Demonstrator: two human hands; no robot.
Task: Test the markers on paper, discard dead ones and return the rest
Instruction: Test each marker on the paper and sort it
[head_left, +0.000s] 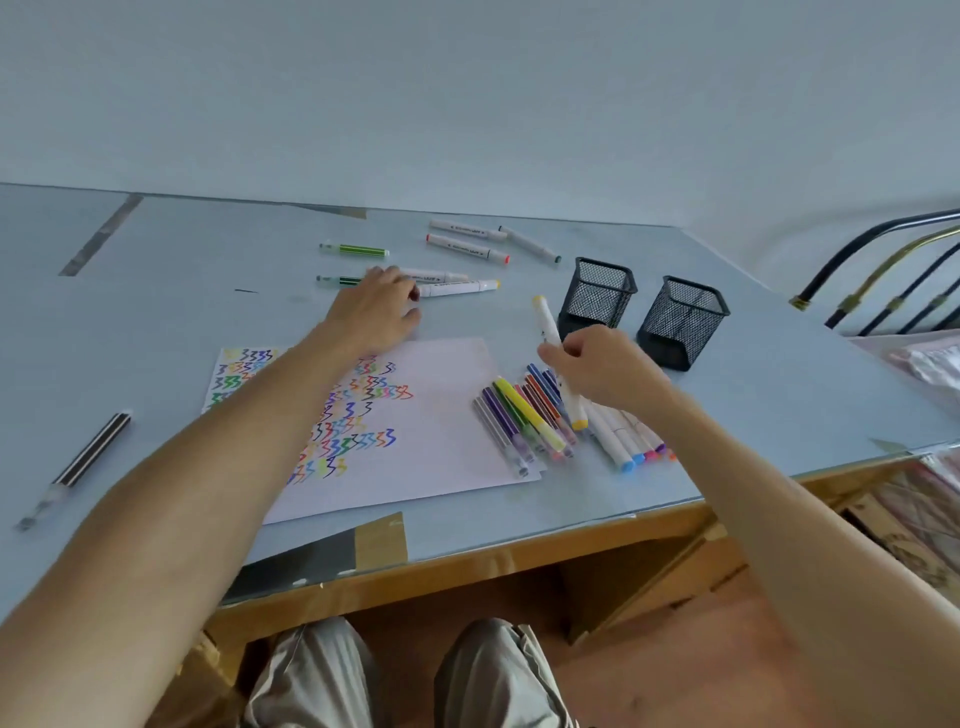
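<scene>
My right hand grips a white yellow-capped marker above the sorted pile of markers beside the scribbled paper. My left hand, fingers curled, rests on two white markers beyond the paper; whether it grips them, I cannot tell.

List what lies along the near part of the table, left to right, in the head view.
Black striped pen → scribbled paper → thin coloured markers → right hand holding a yellow-capped white marker → fat white markers.
</scene>
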